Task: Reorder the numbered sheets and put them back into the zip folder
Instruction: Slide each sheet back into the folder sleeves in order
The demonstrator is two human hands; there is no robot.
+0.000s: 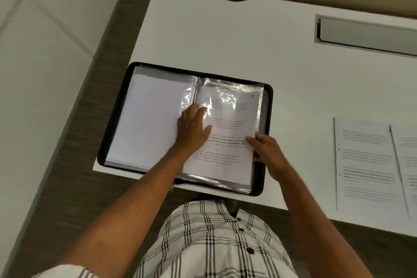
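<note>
Sheet 7 (228,133) pinched by right hand (265,153), left hand (194,126) flat on it; two loose sheets (365,165) beside

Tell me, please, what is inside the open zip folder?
The zip folder holds clear sleeves; a sheet numbered 7 is partly in the right-hand one, white pages on the left. Sheets underneath are covered, so their numbers cannot be seen.

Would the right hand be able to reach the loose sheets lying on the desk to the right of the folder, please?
Probably yes: the loose sheets lie flat on the desk beside the right hand with nothing between them, but that hand now pinches the sheet numbered 7 and must release it first.
</note>
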